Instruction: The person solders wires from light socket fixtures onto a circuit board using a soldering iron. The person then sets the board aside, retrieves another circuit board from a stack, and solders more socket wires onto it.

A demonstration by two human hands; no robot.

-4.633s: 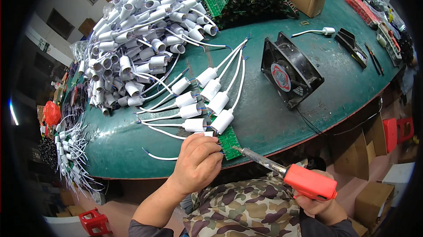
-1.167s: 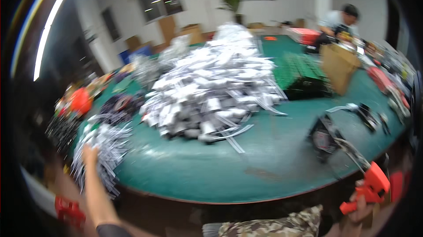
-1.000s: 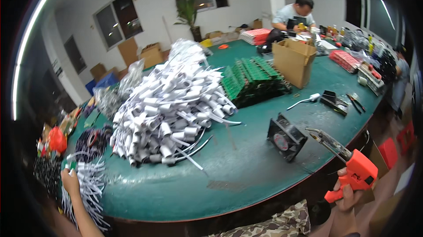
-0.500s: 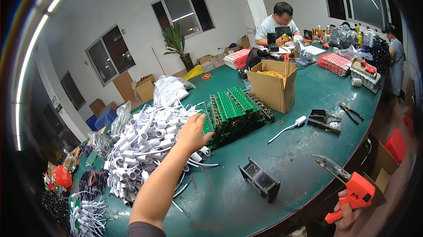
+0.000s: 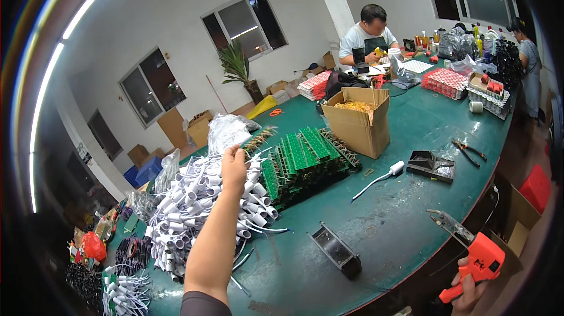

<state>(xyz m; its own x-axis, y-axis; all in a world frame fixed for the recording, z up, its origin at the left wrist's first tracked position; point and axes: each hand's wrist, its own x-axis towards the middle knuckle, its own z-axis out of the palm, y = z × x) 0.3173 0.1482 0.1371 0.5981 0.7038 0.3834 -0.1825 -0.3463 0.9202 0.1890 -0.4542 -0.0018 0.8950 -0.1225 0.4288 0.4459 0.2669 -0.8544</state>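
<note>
My left hand [image 5: 234, 165] is stretched out over the green table [image 5: 399, 216], with its fingers bunched at the top of a big pile of white wired sockets [image 5: 194, 204], right beside a stack of green circuit boards [image 5: 305, 157]. From behind I cannot see whether the fingers hold anything. My right hand [image 5: 467, 292] is at the lower right, off the table's edge, gripping an orange soldering gun [image 5: 479, 254] whose metal tip points up and left.
A black fan [image 5: 338, 251] lies near the front edge. A single white socket with its wire [image 5: 382, 176], a black tray [image 5: 432, 166], pliers [image 5: 468, 150] and an open cardboard box [image 5: 358, 122] sit to the right. One person [image 5: 370, 37] sits at the far end, and another person [image 5: 526, 57] stands at the right.
The view has lifted from the table's near edge to the whole room. My left arm swung from the far left up to the socket pile. The soldering gun stayed low at the right.
</note>
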